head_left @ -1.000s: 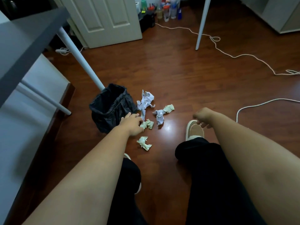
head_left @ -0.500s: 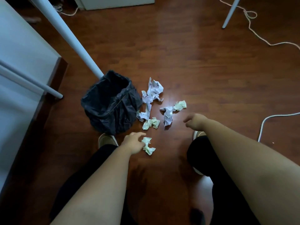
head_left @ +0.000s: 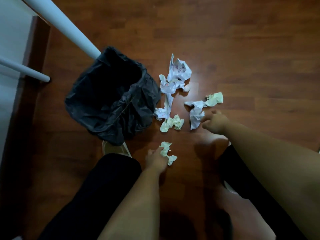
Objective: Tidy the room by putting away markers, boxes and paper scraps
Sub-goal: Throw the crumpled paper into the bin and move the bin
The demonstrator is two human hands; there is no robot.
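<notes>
My left hand (head_left: pixel 156 159) touches the nearest crumpled paper scrap (head_left: pixel 167 152) on the floor (head_left: pixel 242 49), fingers curled at its edge; I cannot tell whether they grip it. My right hand (head_left: pixel 214 122), loosely curled and holding nothing, is just beside a white scrap (head_left: pixel 195 113). More scraps (head_left: pixel 173 78) lie beside the black-lined bin (head_left: pixel 112 99), under the desk leg (head_left: pixel 69 26).

We are looking down at a glossy reddish-brown wooden plank floor (head_left: pixel 242 49), catching a pale sheen of light. A slanted white round furniture leg (head_left: pixel 69 28) is crossing the upper left, beside a pale grey panel (head_left: pixel 12 40).
</notes>
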